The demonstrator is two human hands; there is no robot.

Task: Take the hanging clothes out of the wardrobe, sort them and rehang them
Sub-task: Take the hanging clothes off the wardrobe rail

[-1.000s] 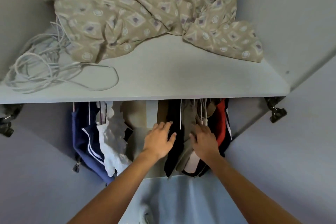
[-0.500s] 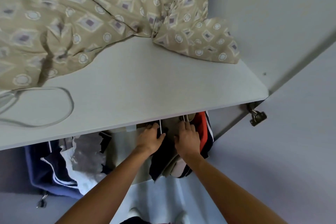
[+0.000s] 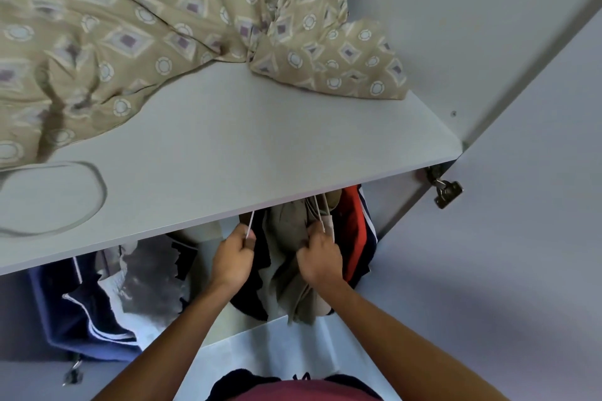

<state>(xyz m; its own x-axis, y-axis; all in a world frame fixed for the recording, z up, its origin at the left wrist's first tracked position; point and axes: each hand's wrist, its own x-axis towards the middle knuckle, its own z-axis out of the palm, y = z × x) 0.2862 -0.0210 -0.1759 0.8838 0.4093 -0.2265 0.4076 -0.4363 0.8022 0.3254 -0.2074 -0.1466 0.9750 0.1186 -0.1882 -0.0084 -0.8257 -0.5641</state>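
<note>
Under the wardrobe shelf (image 3: 293, 153) hang two groups of clothes. On the right are a dark garment (image 3: 257, 257), a khaki garment (image 3: 286, 237) and a red and navy garment (image 3: 353, 231). My left hand (image 3: 233, 259) pinches the white hanger wire (image 3: 250, 224) of the dark garment. My right hand (image 3: 321, 257) grips the khaki garment together with several white hanger wires (image 3: 321, 216). The rail and the hanger hooks are hidden behind the shelf. On the left hang a blue and navy garment (image 3: 75, 312) and a white and grey one (image 3: 143, 286).
A beige patterned cloth (image 3: 163, 19) lies bunched on the shelf, with a white cable loop (image 3: 81, 205) at its left. The open wardrobe door (image 3: 527, 237) stands at the right, its metal hinge (image 3: 444, 190) near the shelf corner. A second hinge (image 3: 73, 374) shows at lower left.
The view has tilted up and closer, so the shelf covers more of the clothes. Both hands went from lying flat on the right-hand garments to curling round hanger wires and cloth.
</note>
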